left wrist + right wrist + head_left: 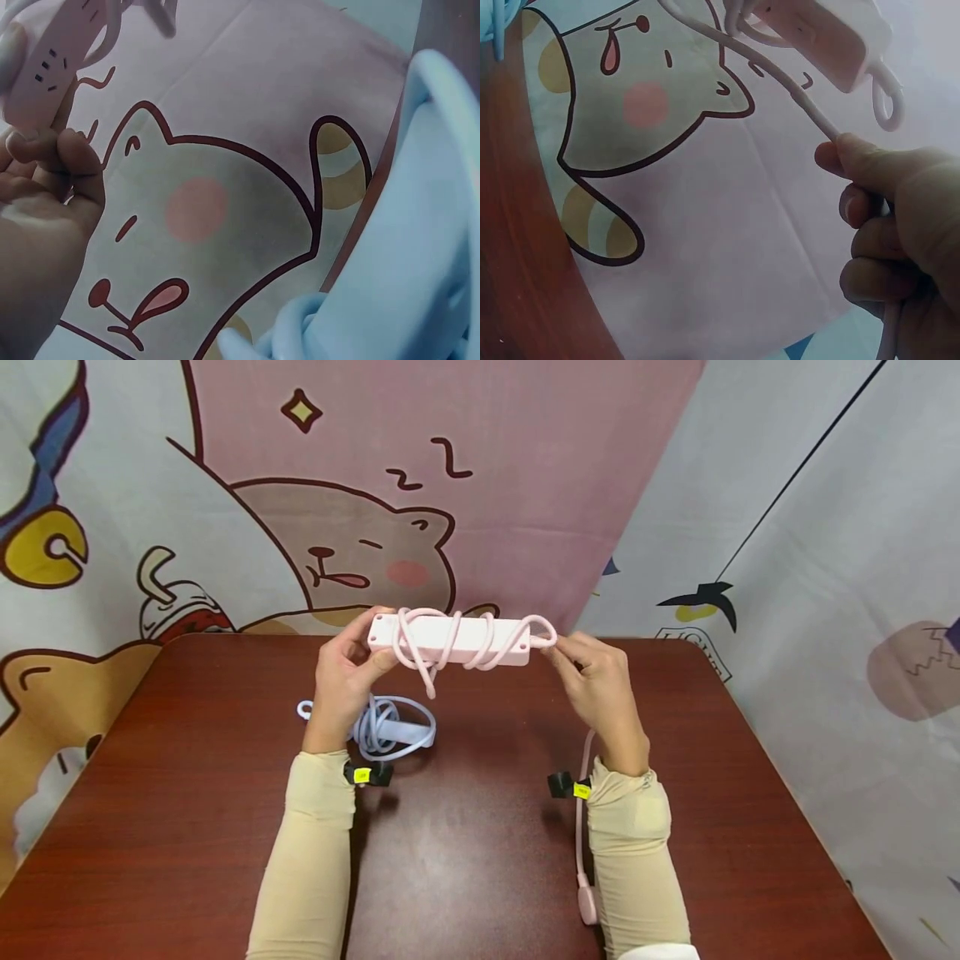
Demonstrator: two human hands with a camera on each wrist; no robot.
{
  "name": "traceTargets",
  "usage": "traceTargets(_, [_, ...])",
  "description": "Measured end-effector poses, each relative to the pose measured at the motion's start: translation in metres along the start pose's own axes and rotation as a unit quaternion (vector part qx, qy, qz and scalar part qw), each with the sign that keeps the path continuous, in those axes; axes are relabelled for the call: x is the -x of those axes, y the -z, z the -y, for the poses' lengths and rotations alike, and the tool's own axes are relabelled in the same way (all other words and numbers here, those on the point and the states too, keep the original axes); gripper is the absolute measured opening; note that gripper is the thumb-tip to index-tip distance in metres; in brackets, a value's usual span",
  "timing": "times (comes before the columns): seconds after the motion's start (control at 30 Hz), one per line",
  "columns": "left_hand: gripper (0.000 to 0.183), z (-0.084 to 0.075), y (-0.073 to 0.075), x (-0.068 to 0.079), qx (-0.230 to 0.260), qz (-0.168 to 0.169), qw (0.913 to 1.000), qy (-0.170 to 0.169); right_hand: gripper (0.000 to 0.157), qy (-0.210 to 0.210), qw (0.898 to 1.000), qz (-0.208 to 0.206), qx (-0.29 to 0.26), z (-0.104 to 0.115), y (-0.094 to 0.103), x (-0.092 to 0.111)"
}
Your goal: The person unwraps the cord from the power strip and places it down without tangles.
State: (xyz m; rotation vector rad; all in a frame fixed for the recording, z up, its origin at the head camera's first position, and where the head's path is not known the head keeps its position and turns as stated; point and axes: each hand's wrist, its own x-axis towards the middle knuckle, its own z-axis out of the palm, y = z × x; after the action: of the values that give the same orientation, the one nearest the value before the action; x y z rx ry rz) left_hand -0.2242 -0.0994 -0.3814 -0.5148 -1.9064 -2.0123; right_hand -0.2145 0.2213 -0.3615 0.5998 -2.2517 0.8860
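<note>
A pale pink power strip (471, 631) is held up above the table, its sockets visible in the left wrist view. My left hand (345, 672) grips its left end, thumb in front. Several turns of pink cord (780, 75) wrap round the strip. My right hand (603, 681) pinches that cord close to the strip's right end, fingers curled in the right wrist view. From there the cord hangs down past the right wrist to a pink plug (587, 903) beside the right forearm.
A light blue power strip (405, 732) with its coiled cord lies on the brown table (465, 860), just right of my left wrist. Beyond the table's far edge hangs a cartoon-printed curtain (555, 468). Small black cameras (560, 784) sit at both wrists.
</note>
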Motion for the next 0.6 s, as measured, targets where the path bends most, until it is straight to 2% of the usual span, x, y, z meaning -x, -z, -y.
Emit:
traceTargets(0.17, [0.044,0.002,0.003,-0.002,0.005,-0.03,0.9995,-0.01,0.011,0.025,0.999,0.032,-0.017,0.005,-0.004,-0.001])
traceTargets(0.4, [0.047,0.002,0.004,-0.004,0.018,-0.057,0.9981,-0.013,0.015,0.021,0.998,0.055,-0.032,0.013,-0.007,-0.001])
traceTargets(0.6, [0.046,0.002,0.006,-0.003,-0.008,-0.078,0.9969,-0.01,0.015,0.038,0.996,0.071,-0.038,0.02,-0.008,-0.002])
